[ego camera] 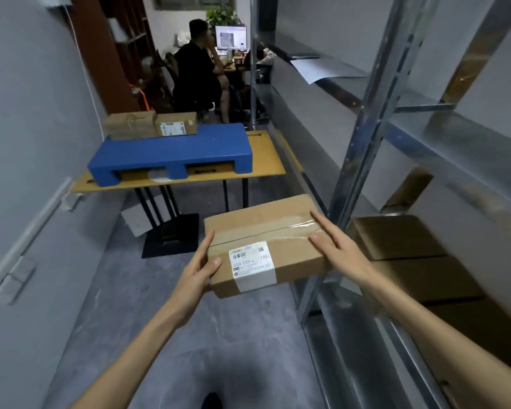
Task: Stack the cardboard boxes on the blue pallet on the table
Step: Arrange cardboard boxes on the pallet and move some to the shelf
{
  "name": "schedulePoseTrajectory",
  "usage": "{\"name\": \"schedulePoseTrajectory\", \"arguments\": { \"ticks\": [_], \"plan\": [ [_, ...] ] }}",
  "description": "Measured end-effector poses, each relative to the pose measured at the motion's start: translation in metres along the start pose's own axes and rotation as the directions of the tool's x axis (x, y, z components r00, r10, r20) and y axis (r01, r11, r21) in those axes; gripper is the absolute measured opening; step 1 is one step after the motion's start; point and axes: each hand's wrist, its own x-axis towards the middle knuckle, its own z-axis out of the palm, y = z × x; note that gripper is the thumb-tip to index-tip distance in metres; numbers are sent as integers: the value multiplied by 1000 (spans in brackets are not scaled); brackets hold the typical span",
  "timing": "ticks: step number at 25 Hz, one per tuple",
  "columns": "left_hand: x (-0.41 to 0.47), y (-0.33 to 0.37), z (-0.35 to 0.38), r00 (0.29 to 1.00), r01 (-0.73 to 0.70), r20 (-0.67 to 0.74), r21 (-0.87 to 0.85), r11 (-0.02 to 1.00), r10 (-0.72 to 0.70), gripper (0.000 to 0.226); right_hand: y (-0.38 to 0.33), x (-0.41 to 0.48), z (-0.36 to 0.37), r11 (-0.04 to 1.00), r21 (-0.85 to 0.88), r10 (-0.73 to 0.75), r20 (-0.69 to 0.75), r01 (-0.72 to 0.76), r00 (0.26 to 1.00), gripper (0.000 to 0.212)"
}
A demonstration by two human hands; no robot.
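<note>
Head view. A labelled cardboard box [263,246] is held in mid-air over the floor: the left hand [196,270] clasps its near-left end with the thumb on top, and the right hand [337,249] grips its right edge. The blue pallet [171,154] on the table [266,154] lies ahead and leftward, well apart, its long axis running left–right. Two boxes [151,125] occupy its far-left corner — the left hand is nearer.

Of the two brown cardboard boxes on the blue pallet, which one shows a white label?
The right brown cardboard box; the left brown cardboard box beside it shows no white label.
</note>
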Motion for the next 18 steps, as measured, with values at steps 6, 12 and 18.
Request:
{"name": "schedulePoseTrajectory", "arguments": {
  "ticks": [6,12,18],
  "plan": [
    [66,26,-89,982,-39,-182,104,994,58,41,-34,103,88,997,65,-43,-2,43,999,52],
    [148,57,-159,976,-90,-176,226,970,131,52,-63,207,149,978,205,-32,-52,42,998,48],
    [235,65,-180,983,-82,-132,283,955,124,74,-62,289,166,989,145,30,-135,-10,990,53]
  ]
}}
